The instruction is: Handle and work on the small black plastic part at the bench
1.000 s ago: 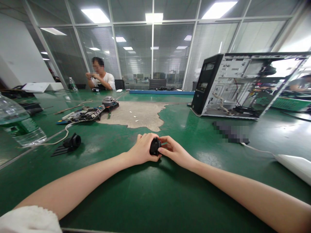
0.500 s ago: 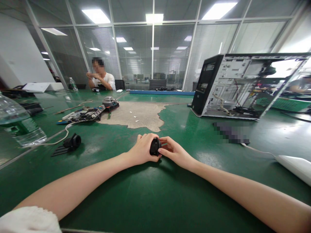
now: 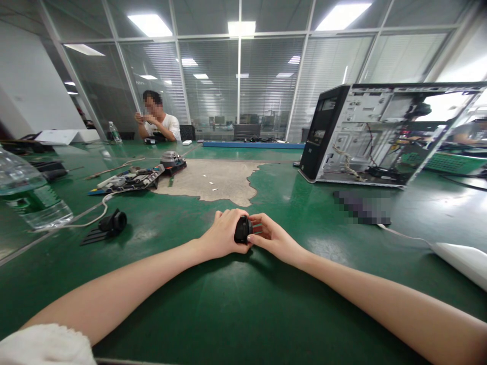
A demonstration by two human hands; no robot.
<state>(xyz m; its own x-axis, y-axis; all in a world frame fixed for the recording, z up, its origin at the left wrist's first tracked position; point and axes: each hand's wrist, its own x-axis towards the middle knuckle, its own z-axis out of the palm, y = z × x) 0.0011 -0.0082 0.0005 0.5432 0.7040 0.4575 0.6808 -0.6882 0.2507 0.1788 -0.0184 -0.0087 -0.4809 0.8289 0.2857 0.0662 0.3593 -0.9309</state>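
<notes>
Head view. Small black device (image 3: 241,230) sits between the two hands, over the near middle of the green tabletop (image 3: 236,304); cannot tell whether its underside touches the surface. Left hand (image 3: 224,234) wraps it from the left, fingers clamped on the body. Right hand (image 3: 272,234) meets its rounded right end, thumb on the near side, fingers curled on the far side, lightly closed on it by my reading.

Risks (judgement): the device is small and looks smooth, so uneven pressure between the hands could twist it loose. The right hold seems to rest mainly on fingertips; a slip there would leave all the load on the left. Forcing the rounded end sideways might strain or crack it. A wide sweep of the left forearm could knock the black stand (image 3: 114,221) or catch the white cord (image 3: 103,204).

Containers: large clear bottle (image 3: 34,197) at the left edge, green label, fill level unclear. Small clear bottle (image 3: 114,132) farther back, contents too small to tell. Computer case (image 3: 327,132) at right, side open, pale wires (image 3: 344,159) within. Green basket (image 3: 452,162) behind it; contents not readable.
</notes>
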